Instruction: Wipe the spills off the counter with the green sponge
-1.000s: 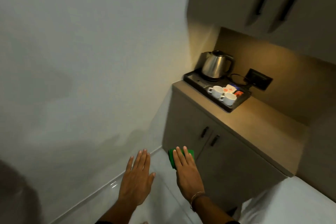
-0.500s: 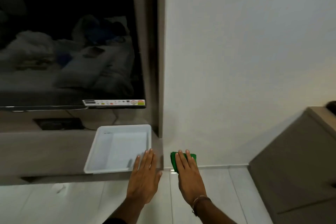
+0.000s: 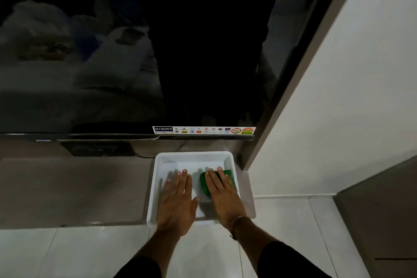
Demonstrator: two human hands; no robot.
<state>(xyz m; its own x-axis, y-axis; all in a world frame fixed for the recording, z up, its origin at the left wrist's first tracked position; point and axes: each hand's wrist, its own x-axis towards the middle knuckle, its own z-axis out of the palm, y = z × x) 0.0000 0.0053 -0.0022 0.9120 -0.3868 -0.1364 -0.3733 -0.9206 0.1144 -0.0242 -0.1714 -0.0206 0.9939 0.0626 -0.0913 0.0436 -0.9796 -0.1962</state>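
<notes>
While tucked beneath straight, unclenched fingers (image 3: 214, 180) of right hand (image 3: 226, 197): rectangular green sponge (image 3: 229, 174) over white plastic tray (image 3: 194, 155); left hand (image 3: 178, 203) flat, empty.

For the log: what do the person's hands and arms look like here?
Both hands are bare, no gloves. The left hand shows no jewellery; the right hand has a thin bracelet at the wrist. Black sleeves cover the upper forearms.
</notes>
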